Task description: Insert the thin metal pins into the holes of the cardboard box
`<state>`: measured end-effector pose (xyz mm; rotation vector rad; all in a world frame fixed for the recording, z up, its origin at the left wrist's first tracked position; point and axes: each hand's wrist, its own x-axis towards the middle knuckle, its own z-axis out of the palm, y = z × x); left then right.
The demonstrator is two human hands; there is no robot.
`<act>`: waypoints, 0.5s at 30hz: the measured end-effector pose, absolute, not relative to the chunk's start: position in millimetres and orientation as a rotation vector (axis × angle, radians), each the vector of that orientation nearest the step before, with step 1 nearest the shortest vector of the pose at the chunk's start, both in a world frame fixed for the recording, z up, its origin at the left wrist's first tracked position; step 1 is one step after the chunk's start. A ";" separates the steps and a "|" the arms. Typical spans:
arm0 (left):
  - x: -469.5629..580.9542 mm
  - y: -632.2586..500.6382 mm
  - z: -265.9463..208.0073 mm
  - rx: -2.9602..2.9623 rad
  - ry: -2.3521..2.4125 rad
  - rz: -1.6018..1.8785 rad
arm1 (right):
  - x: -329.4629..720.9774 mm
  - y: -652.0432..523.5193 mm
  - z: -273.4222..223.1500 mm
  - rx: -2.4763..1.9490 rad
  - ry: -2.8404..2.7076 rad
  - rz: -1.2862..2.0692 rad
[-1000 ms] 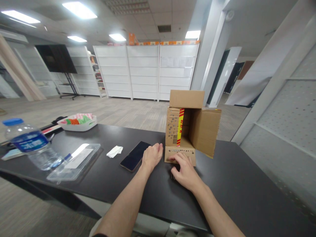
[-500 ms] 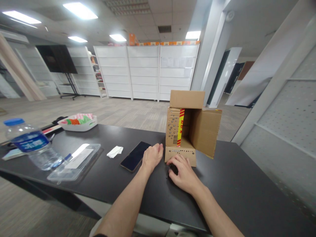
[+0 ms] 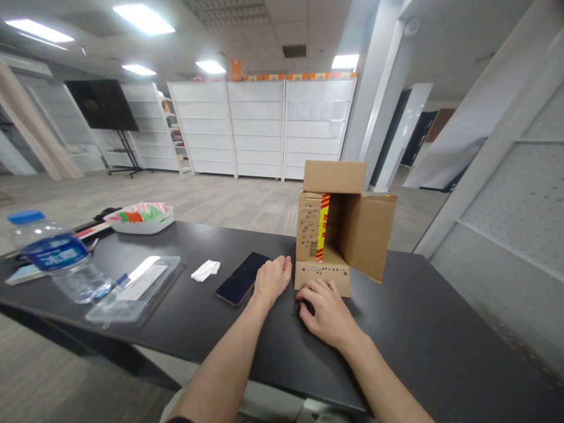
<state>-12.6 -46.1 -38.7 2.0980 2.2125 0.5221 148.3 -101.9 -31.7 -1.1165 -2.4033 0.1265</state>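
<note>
My left hand (image 3: 273,279) is closed, resting on the dark table beside the right edge of a black phone (image 3: 242,279). Whatever its fingers may hold is hidden. Curled in front of the cardboard box, my right hand (image 3: 325,308) has thumb and fingers around a small dark object (image 3: 308,306). A thin dark stick or pin (image 3: 295,308) pokes out to its left; the kind cannot be made out. The open cardboard box (image 3: 307,235) stands behind both hands. Its lower front flap (image 3: 324,282) has a row of small holes, some with silvery studs, and more studs dot its left panel.
Left of the phone lies a crumpled white tissue (image 3: 205,270). Further left are a clear plastic case (image 3: 147,288) and a water bottle (image 3: 61,255). A white basket (image 3: 143,226) with colourful wrapped items stands at the back. The box's side flap (image 3: 370,238) sticks out rightward.
The thin stick at my right hand has tilted to point more down-left, and the fingers have shifted slightly around the dark object. My left hand stays in place.
</note>
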 end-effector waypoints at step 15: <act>-12.8 -45.9 -38.8 2.131 2.221 0.521 | 145.9 -105.6 -28.5 -1.054 -2.436 0.189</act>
